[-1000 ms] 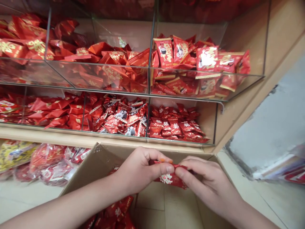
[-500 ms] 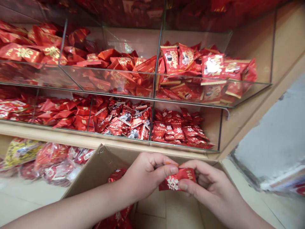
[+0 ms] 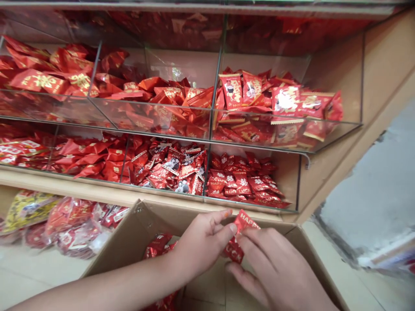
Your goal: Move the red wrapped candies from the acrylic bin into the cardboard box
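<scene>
A small red candy packet [image 3: 234, 251] with HAPPY and LUCK lettering is between my two hands, tilted, above an open cardboard box. My left hand [image 3: 199, 242] pinches its left edge, thumb in front. My right hand [image 3: 275, 259] comes over it from the right; its fingers grip the front and cover part of the lettering, while its thumb hangs lower by the packet's bottom end. Below, more red packets [image 3: 157, 245] lie in the left part of the cardboard box [image 3: 181, 215]. My left forearm hides some of them.
Ahead stands a shelf with clear-walled bins of red packets [image 3: 175, 162]; the lower right bin holds similar packets [image 3: 240, 181]. Bagged sweets [image 3: 69, 216] lie on the floor at left. A wooden side panel [image 3: 350, 151] and a grey wall [image 3: 372, 185] bound the right.
My right hand has turned over, its fingers now across the packet's front. The packet has rotated to a steeper tilt and shows different lettering. The shelf sits slightly lower in view.
</scene>
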### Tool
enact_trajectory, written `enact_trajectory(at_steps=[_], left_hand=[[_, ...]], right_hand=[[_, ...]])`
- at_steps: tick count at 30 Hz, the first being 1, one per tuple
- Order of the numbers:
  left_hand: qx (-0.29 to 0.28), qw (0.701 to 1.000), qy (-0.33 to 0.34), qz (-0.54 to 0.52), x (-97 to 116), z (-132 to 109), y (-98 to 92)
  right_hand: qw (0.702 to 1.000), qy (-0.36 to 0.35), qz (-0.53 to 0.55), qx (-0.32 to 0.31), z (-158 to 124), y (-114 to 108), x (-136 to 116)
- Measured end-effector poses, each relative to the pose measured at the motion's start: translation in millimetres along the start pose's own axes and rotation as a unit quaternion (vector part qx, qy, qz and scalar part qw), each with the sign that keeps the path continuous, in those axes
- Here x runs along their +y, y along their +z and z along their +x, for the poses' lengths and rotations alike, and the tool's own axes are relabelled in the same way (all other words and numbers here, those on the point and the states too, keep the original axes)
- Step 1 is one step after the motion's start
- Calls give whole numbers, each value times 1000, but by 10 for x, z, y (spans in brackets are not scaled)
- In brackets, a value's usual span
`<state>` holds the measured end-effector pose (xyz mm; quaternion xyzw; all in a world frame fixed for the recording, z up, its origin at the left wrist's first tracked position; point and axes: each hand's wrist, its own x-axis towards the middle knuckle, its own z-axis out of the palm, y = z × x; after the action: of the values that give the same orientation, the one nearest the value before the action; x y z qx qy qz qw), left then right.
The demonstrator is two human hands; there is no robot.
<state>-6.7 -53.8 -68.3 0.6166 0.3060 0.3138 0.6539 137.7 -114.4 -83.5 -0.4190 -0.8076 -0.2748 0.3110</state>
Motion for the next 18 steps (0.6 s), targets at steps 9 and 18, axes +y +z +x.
enact_trajectory(at_steps=[9, 18], left_hand=[[32, 988, 50, 142, 340, 41, -37], [84, 649, 83, 752, 719, 1030, -120]], right_hand=[[986, -118, -112, 32, 126, -228, 289], [973, -10, -227, -49, 876, 427, 1280]])
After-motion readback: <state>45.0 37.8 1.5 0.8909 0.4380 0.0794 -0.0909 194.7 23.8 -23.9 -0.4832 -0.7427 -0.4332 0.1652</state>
